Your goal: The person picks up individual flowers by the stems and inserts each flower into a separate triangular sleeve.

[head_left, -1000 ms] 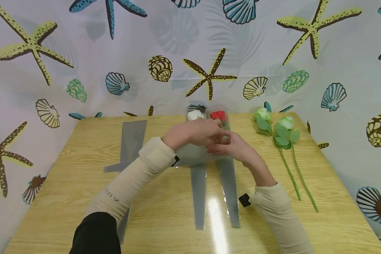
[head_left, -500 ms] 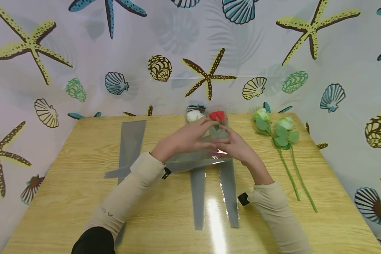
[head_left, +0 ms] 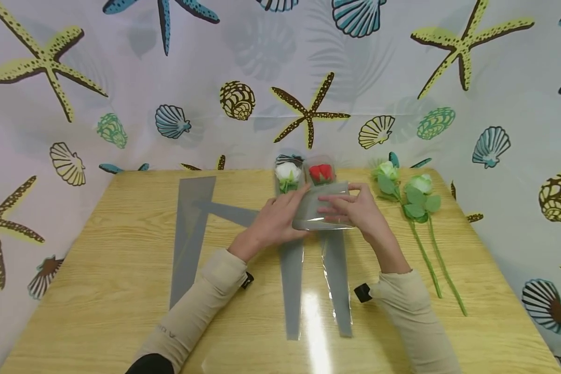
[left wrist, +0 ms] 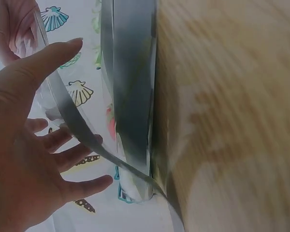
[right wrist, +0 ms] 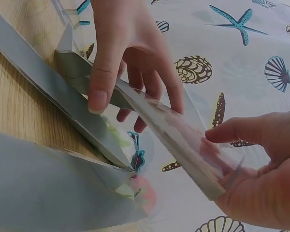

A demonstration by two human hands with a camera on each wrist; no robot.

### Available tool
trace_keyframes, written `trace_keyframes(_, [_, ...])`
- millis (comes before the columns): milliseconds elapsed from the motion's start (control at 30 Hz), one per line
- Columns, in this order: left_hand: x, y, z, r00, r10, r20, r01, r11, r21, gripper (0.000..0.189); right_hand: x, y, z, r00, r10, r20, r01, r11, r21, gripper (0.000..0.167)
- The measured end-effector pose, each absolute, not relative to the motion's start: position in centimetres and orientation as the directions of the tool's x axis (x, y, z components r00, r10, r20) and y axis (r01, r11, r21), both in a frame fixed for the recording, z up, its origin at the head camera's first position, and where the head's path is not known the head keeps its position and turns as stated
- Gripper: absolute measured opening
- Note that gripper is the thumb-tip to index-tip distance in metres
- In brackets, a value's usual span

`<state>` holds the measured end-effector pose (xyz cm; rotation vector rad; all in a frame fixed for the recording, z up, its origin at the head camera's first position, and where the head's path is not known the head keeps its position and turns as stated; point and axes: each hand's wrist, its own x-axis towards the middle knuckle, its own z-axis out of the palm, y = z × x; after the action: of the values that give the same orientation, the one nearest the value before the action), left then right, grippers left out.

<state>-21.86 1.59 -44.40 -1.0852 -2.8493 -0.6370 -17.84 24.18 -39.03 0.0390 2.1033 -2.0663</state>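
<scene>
A grey, see-through flower sleeve is lifted off the table, its wide end to the right and its narrow tail stretching left. My right hand pinches the wide end between thumb and fingers. Around the sleeve's middle, my left hand has thumb and fingers spread on either side; in the left wrist view its fingers are straight and loose. Behind the hands, a white rose and a red rose show at the tops of two other sleeves, partly hidden by the hands and the raised sleeve.
The tails of the filled sleeves point toward me. Another grey sleeve lies flat at the left. Two pale green roses with long stems lie at the right. A patterned cloth hangs behind the table.
From close together, my hands have moved apart. The sleeve's wide end is now raised and tilted at the right, and its tail has swung toward the back.
</scene>
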Motion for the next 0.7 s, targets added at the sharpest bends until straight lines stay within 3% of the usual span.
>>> trace_keyframes(133, [-21.79, 1.53, -44.84, -0.775, 0.613, 0.152, 0.618, 0.685, 0.386, 0.113, -17.95, 24.02, -39.51, -0.992, -0.041, -0.118, 0.120, -0.043, -0.992, 0.045])
trace_keyframes(267, [-21.89, 1.46, -45.10, -0.792, 0.589, 0.160, 0.597, 0.695, 0.401, 0.112, -18.00, 23.90, -39.46, -0.991, -0.052, -0.125, 0.130, -0.099, -0.987, 0.044])
trace_keyframes(467, [-22.24, 1.41, -45.32, -0.791, 0.571, 0.218, 0.608, 0.698, 0.378, 0.105, -18.00, 24.47, -39.13, -0.974, -0.138, -0.180, 0.196, -0.111, -0.974, 0.045])
trace_keyframes(600, [-22.14, 1.34, -45.24, -0.790, 0.575, 0.212, 0.610, 0.707, 0.358, 0.103, -18.12, 24.68, -39.35, -0.959, -0.213, -0.188, 0.207, -0.068, -0.976, 0.039])
trace_keyframes(700, [-21.91, 1.30, -45.15, -0.790, 0.583, 0.192, 0.611, 0.717, 0.335, 0.103, -18.22, 24.73, -39.67, -0.929, -0.302, -0.215, 0.232, -0.022, -0.973, 0.046])
